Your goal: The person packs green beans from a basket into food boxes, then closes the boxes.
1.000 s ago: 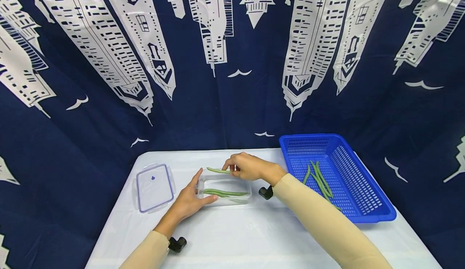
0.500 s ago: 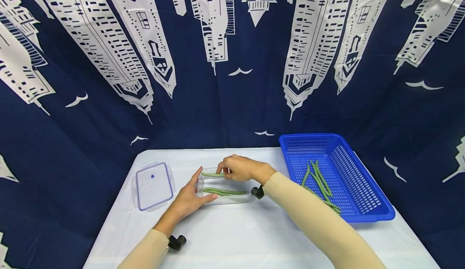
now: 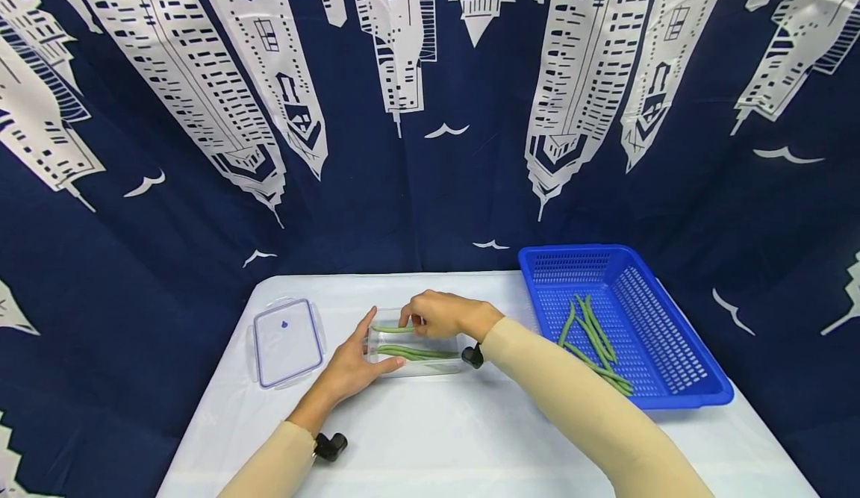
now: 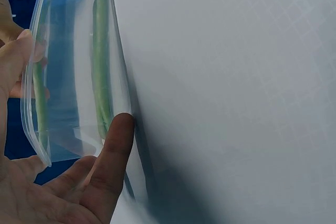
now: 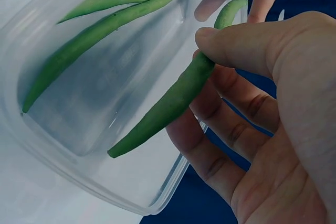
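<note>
A clear plastic container (image 3: 450,366) stands on the table with green beans (image 3: 416,353) lying along its near side. My left hand (image 3: 351,371) grips its left end, thumb at the near wall and fingers around toward the far corner. In the left wrist view, the fingers (image 4: 113,161) of that hand touch the clear wall. My right hand (image 3: 437,313) pinches another green bean (image 5: 163,108) between thumb and fingertips. This bean hangs inside the container near the far wall, apart from the other beans in the right wrist view.
A blue perforated basket (image 3: 678,334) with several green beans (image 3: 594,334) stands at the right. The container's clear lid (image 3: 287,343), edged in blue, lies flat at the left. A dark blue printed cloth (image 3: 430,207) hangs behind the white table (image 3: 416,438).
My right hand has moved left and down, bringing its bean from above the container's far rim to inside it. The left hand keeps its hold.
</note>
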`<state>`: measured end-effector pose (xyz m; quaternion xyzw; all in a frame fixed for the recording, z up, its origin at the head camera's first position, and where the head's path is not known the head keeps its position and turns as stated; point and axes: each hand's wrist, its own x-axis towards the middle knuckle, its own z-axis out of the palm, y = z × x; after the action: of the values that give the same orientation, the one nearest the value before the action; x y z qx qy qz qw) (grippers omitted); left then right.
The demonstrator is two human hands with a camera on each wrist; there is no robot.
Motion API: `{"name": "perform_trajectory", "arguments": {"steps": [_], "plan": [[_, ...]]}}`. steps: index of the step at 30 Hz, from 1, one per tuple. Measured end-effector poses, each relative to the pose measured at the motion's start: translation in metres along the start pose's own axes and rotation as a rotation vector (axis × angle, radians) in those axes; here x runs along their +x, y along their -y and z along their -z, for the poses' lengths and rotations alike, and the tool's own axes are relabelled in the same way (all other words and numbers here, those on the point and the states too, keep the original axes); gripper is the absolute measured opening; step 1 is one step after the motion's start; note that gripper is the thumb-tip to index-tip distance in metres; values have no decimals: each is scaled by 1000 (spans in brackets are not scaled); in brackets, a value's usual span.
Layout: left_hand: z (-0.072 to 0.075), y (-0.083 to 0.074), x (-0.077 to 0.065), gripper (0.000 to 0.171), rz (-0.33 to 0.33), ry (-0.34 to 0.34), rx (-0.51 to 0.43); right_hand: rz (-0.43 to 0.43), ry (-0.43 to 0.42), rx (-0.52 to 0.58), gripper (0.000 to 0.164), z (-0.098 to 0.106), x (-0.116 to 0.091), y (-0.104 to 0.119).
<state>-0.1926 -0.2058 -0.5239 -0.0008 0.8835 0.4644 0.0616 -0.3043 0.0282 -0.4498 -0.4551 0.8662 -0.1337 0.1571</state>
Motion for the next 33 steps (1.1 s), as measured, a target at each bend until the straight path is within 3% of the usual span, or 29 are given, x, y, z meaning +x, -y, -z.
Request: {"name": "perform_trajectory", "arguments": {"steps": [33], "plan": [[-1, -1, -1, 126, 10, -11, 15, -4, 22, 7, 32, -4, -1, -7]]}}
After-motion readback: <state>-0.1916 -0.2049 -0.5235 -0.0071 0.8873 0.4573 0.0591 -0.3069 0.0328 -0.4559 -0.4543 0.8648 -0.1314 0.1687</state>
